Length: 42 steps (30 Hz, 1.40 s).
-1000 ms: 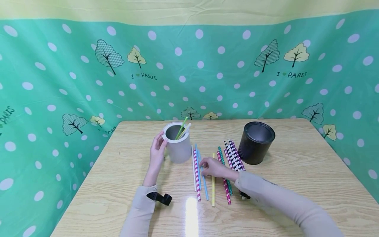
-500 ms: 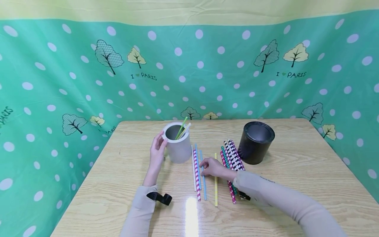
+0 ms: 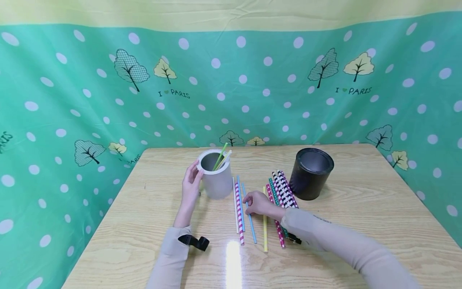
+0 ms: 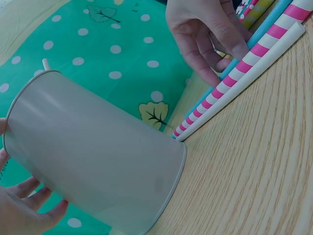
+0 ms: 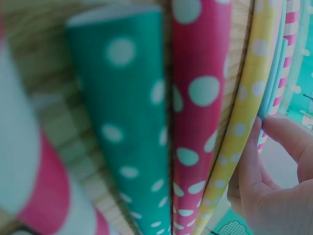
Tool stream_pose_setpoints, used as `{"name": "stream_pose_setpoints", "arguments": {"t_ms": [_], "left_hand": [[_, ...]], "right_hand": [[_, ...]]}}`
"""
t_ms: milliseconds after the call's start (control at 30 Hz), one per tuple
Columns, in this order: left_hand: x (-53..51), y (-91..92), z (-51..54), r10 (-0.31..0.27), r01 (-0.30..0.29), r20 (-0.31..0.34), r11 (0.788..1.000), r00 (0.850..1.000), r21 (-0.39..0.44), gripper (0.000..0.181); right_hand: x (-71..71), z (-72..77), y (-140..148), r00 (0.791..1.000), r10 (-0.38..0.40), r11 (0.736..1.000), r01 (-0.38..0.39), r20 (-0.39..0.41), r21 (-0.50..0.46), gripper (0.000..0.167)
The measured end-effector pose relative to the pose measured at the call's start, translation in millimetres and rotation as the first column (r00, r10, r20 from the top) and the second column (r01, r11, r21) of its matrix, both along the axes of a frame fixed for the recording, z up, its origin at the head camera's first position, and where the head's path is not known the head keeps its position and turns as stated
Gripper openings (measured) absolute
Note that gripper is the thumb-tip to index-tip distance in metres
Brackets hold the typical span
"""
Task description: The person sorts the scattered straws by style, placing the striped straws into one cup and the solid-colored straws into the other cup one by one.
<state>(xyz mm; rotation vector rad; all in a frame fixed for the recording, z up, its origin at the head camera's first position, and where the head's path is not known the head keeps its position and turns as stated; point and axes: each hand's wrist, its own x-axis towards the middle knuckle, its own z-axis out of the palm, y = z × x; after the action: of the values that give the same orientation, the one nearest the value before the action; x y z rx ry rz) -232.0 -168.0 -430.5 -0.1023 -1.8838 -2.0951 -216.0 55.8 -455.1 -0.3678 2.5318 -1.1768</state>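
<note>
My left hand point(image 3: 191, 178) holds the light grey can point(image 3: 218, 186) at its left side, fingers and thumb at the rim; the left wrist view shows the fingers against its wall point(image 4: 98, 142). Several straws, one bright green point(image 3: 220, 156), lean inside. My right hand point(image 3: 259, 203) pinches a light blue paper straw point(image 3: 252, 230) between thumb and index finger near its middle. Left of it lie another blue straw point(image 3: 243, 226), a pink-striped straw point(image 3: 240, 228) and a white straw point(image 3: 236, 212). A yellow dotted straw point(image 3: 265, 237) passes under the right hand.
Right of the yellow straw lie a pink dotted straw point(image 3: 280, 235), a teal dotted straw point(image 3: 273, 186) and several black-patterned straws point(image 3: 283, 188), partly under the right forearm. A black can point(image 3: 312, 180) stands beyond them. The wooden table point(image 3: 119, 224) meets a green dotted curtain point(image 3: 202, 88).
The yellow straw has shifted right, and the pink dotted straw now lies against the teal one. The held blue straw has changed tilt, its near end swinging right. My left hand stays put.
</note>
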Motion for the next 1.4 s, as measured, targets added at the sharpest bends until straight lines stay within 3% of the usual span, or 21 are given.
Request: {"name": "stream_pose_setpoints", "arguments": {"t_ms": [400,733,1000,1400], "left_hand": [[0.1,0.4,0.4,0.004,-0.004,0.001,1.0,1.0,-0.004,0.042],[-0.1,0.2,-0.3,0.009,-0.009,0.002,1.0,1.0,-0.006,0.042],[-0.1,-0.3,-0.4,0.01,-0.01,0.008,1.0,1.0,-0.007,0.041],[0.0,-0.1,0.3,0.016,-0.016,0.014,1.0,1.0,-0.026,0.042]], "right_hand": [[1.7,2.2,-1,0.998,-0.05,0.999,0.05,0.044,0.003,0.038],[1.0,8.3,-2,0.978,-0.118,0.989,0.131,0.174,-0.066,0.037],[-2.1,12.8,3,0.938,-0.168,0.964,0.221,0.304,-0.147,0.045],[2.6,18.5,8,0.917,-0.2,0.902,0.31,0.344,-0.302,0.045]]}}
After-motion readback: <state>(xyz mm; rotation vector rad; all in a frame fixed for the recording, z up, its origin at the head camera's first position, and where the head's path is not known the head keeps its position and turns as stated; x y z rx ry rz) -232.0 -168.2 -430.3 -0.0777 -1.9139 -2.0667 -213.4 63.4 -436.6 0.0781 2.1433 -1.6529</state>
